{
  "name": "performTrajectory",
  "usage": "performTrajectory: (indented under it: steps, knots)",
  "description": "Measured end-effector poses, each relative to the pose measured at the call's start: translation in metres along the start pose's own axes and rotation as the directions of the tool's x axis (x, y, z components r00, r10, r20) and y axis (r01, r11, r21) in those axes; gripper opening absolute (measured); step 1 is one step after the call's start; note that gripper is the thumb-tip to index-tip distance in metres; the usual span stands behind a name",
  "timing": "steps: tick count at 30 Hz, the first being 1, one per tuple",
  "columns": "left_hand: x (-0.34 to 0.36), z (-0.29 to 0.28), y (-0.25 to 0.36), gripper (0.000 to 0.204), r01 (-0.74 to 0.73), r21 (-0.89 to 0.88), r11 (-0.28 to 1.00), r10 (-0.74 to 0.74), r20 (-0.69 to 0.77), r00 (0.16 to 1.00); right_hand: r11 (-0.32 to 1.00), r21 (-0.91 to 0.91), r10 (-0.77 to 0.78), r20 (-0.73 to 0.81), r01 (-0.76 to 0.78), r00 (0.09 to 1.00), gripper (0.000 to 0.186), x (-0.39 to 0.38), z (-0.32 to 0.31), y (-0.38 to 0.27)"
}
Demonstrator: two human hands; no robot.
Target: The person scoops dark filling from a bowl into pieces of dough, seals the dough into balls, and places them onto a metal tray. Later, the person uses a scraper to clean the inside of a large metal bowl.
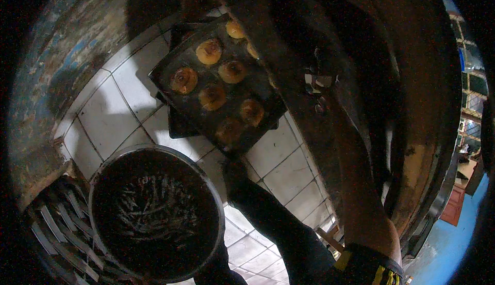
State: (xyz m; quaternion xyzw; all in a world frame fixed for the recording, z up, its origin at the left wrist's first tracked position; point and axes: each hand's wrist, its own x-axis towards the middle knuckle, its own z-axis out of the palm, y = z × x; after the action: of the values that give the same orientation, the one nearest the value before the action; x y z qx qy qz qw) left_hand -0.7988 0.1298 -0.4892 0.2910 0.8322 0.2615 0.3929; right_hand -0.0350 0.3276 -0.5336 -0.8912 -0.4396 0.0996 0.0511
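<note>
My bare right forearm [356, 182], its black sleeve trimmed with yellow, reaches up past the tray's right side. My right hand [324, 91] is at a dark surface beside a small whitish patch; shadow hides its fingers, so I cannot tell its grip. Left of it, a dark rectangular baking tray [170, 97] carries several round golden-brown buns [209, 52] with darker tops. I cannot make out my left hand. A dark-covered limb [268, 207], probably a leg, ends near the tray's lower corner.
A large round dark thing [154, 213] with a pale rim and streaked middle stands at lower left. Beside it is a slatted dark object [56, 228]. White tiles [278, 153] lie under the tray. A stained wall [67, 48] rises at left; a big brown structure [423, 79] fills the right.
</note>
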Motion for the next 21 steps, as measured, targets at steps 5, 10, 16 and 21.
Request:
performTrajectory:
  steps: [5, 10, 16, 21]
  knots:
    - [0.000, 0.001, 0.005, 0.051, -0.017, 0.001, 1.000, 0.017, 0.010, 1.000, 0.999, 0.036, 0.028, 0.001, -0.028, 1.000, 0.038, -0.008, 0.002, 0.009]
    - [-0.004, 0.001, 0.010, 0.051, -0.025, 0.006, 1.000, 0.025, 0.017, 1.000, 0.997, 0.058, 0.043, 0.006, -0.043, 0.999, 0.038, -0.012, 0.002, 0.014]
    - [-0.007, 0.000, 0.014, 0.052, -0.021, 0.014, 1.000, 0.021, 0.024, 0.999, 0.995, 0.072, 0.063, 0.025, -0.065, 0.998, 0.039, -0.014, 0.003, 0.018]
    - [-0.007, -0.006, 0.026, 0.052, -0.059, -0.001, 0.998, 0.059, 0.049, 0.997, 0.987, 0.126, 0.093, 0.075, -0.102, 0.993, 0.040, -0.028, 0.008, 0.021]
